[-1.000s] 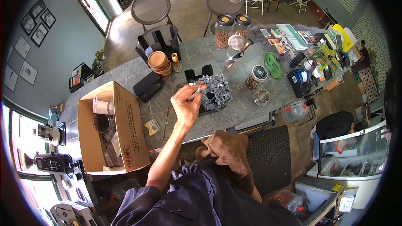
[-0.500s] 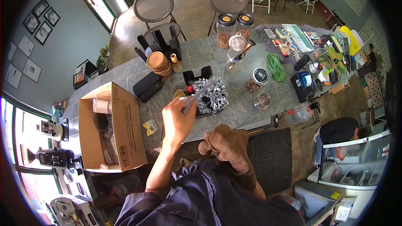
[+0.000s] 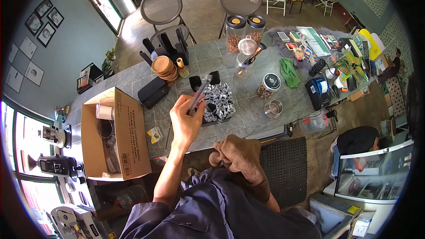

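While the person's left hand (image 3: 185, 123) hovered beside the left edge of the silvery pieces (image 3: 218, 99), we saw its grip closed around a slim metal tool (image 3: 199, 94) that slanted up and away from the body; we could not tell whether the tool's tip touched anything. The right hand was hidden in a brown cloth (image 3: 241, 155) just short of the near edge of the table (image 3: 249, 114), so we could not tell how far its grip was open or whether it pinched the fabric. The silvery pieces lay in a loose, tangled heap in a dark container (image 3: 212, 123), close to that same edge. We judged that a hasty sweep of the tool could snag the heap and flick pieces out, because they leaned on one another; a slack grip could let the smooth shaft turn; and the bulky cloth, if swung forward, could nudge the container. For moving, we found bare tile right of the heap, bounded by the metal cup (image 3: 273, 109) and the lidded jar (image 3: 266, 90). On the left, the black case (image 3: 152, 92) and the small yellow packet (image 3: 155, 135) narrowed the room, with the tall wall of the cardboard box (image 3: 133, 128) beyond them.
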Demonstrator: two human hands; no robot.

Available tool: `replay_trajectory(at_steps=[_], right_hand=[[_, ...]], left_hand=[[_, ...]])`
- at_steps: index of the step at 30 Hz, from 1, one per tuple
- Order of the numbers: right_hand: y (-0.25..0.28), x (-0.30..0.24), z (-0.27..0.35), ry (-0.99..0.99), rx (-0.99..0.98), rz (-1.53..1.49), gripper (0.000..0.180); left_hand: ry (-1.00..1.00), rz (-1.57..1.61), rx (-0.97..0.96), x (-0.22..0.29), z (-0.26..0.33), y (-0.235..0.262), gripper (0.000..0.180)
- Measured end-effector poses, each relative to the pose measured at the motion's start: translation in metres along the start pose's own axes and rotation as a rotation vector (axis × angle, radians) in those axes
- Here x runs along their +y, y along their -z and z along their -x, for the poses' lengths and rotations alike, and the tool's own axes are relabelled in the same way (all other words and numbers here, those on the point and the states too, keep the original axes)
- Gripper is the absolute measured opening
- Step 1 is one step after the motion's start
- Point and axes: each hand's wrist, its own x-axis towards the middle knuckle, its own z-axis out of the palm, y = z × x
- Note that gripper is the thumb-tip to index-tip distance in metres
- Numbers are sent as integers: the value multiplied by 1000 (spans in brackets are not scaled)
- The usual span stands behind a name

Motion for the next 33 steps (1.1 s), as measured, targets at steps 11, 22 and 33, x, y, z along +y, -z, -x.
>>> replay_trajectory(at_steps=[11,22,33], right_hand=[[-2,72,-22,226,-87,326,10],[-32,-29,-39,186,535,1068,48],[-66,-142,-12,-542,141,377,43]], left_hand=[[98,39,30,-29,20,-23,21],[742,568,-753,4,78,39,23],[554,420,-502,-22,142,92,30]])
